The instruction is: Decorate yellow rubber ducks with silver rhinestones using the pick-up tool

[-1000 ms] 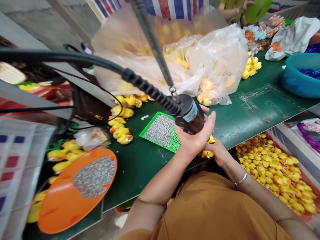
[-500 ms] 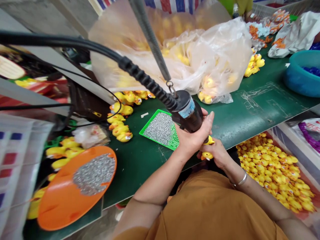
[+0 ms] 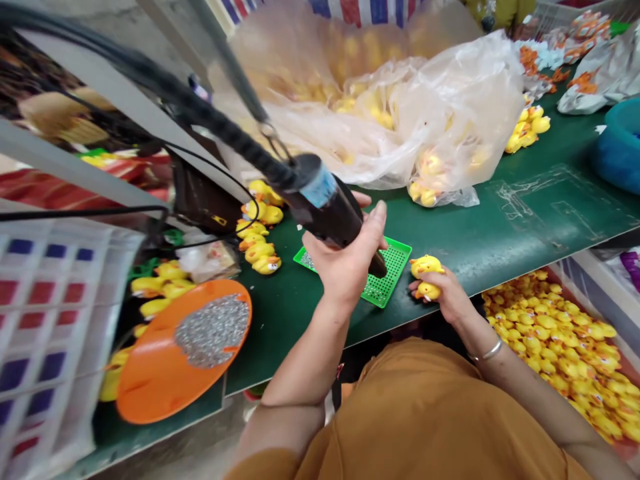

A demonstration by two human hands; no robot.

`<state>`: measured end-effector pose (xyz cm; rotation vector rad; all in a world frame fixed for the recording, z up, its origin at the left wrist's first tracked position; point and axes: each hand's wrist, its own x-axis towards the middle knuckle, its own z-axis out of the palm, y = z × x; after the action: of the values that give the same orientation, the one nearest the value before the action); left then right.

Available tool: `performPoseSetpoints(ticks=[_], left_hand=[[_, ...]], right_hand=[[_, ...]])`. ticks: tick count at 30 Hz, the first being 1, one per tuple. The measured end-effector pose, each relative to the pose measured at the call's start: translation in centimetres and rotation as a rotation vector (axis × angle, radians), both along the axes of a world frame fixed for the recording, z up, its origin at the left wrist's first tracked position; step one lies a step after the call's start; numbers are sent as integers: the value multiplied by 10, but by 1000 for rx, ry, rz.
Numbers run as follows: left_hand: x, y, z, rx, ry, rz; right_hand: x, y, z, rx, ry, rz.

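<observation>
Well, close by the worker's front, the right hand (image 3: 451, 293) is curled round two yellow ducks (image 3: 427, 267), just above the desk's near edge. They look light and smooth to me, probably with a little give; I'd take them round the bodies and leave the beaks alone. A heap of ducks (image 3: 560, 350) lies to the right, below the desk (image 3: 500, 243).

To the left, an orange dish (image 3: 150, 380) holds small metal pieces. The left hand (image 3: 345, 267) grips the black driver (image 3: 327, 217) round its barrel, tilted, its tip above the green tray (image 3: 393, 267); whether they touch, I can't tell. The driver looks stiff and fairly heavy, though the spring (image 3: 231, 67) should bear some weight. The barrel seems the place to hold it, clear of the cord (image 3: 215, 127).

Farther off sits a row of ducks (image 3: 260, 250), then a big, flimsy-looking plastic bag (image 3: 395, 153) with more ducks inside.
</observation>
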<state>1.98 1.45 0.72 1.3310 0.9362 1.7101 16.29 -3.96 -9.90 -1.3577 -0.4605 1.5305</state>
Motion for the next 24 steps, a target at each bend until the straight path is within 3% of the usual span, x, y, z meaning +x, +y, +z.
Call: performPoseSetpoints(ticks=[4,7,24], left_hand=[[-19,4,-27,-65,14,90],[-22,2,-37,-63,-8,136],[-23,0,-45,43,-26,167]], right_hand=[[6,-3,1,3,31,37],[5,-2,2,-12,44,58],[4,0,-5,-50,151,43]])
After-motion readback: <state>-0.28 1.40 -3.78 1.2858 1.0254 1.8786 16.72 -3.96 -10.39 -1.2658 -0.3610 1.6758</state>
